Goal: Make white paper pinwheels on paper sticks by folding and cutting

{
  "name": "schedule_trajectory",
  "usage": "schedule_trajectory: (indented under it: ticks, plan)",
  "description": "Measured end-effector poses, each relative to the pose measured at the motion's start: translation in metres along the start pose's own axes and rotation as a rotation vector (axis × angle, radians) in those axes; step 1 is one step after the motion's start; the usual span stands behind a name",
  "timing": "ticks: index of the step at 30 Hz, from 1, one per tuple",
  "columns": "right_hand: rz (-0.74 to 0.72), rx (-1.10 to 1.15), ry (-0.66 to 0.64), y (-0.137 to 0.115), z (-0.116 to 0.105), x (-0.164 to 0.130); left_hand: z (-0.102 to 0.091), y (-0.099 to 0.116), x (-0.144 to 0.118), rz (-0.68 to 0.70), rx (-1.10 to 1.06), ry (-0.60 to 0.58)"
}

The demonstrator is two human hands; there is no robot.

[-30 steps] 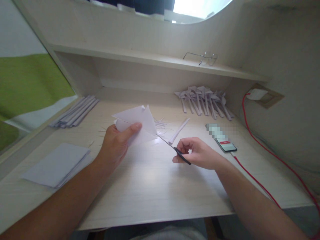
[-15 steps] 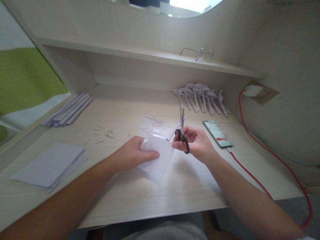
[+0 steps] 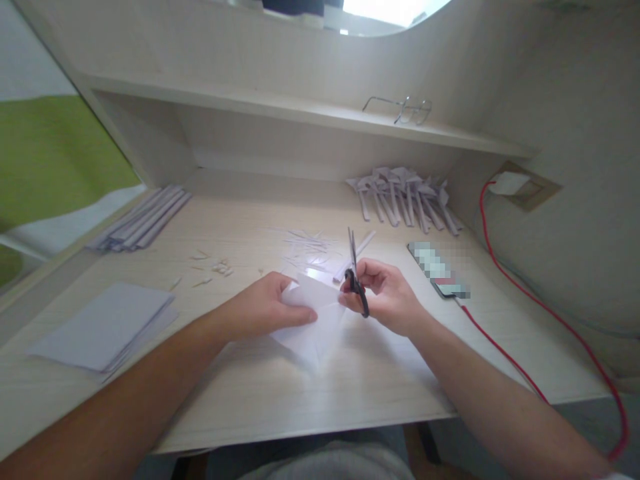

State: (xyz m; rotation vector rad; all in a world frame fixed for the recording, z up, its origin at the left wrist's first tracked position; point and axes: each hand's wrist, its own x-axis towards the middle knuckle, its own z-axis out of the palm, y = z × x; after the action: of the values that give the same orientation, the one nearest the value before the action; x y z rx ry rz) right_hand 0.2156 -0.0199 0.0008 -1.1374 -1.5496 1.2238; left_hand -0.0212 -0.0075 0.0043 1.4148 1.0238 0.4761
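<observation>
White folded paper (image 3: 315, 320) lies low over the pale worktop (image 3: 280, 393) at frame centre, creased to a point facing 6 o'clock. Left hand (image 3: 265, 310) closed on its 9 o'clock side, thumb on top, forearm reaching in from 8 o'clock. Right hand (image 3: 387, 297), at 3 o'clock of the paper, gripped on black-handled scissors (image 3: 356, 273), blades nearly together, pointing to 12 o'clock.

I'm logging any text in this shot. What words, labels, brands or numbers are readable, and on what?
None can be read.
Phone: screen pixelated, with a red patch; nothing legible.
Folded paper under the left hand: blank.
Scissors in the right hand: no visible marking.
Paper stack: blank.
</observation>
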Motion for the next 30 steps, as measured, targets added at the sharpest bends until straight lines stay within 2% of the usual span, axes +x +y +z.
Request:
schedule_trajectory:
  ticks: [4, 8, 11, 13, 17, 21, 25, 30]
  plan:
    - [-0.017, 0.045, 0.080, 0.003, 0.002, 0.001, -0.006, -0.005, 0.004, 0.021, -0.044, 0.111]
    - [0.000, 0.142, 0.265, 0.006, 0.005, 0.004, -0.007, -0.009, 0.011, 0.203, -0.280, 0.293]
    - [0.009, 0.250, 0.383, 0.008, 0.008, 0.006, -0.002, -0.010, 0.014, 0.338, -0.486, 0.305]
    - [0.023, 0.294, 0.415, 0.010, 0.012, 0.007, 0.003, -0.010, 0.014, 0.347, -0.466, 0.283]
    - [0.054, 0.299, 0.399, 0.012, 0.021, 0.003, 0.010, -0.010, 0.012, 0.218, -0.251, 0.299]
    - [0.036, 0.177, 0.350, 0.015, 0.029, -0.001, 0.013, -0.008, 0.008, 0.170, -0.155, 0.435]
    - [0.021, 0.111, 0.261, 0.018, 0.024, 0.000, 0.010, -0.006, 0.008, 0.186, -0.217, 0.492]
    - [0.134, 0.076, 0.053, 0.012, 0.004, 0.006, -0.003, -0.006, 0.012, 0.320, -0.390, 0.648]
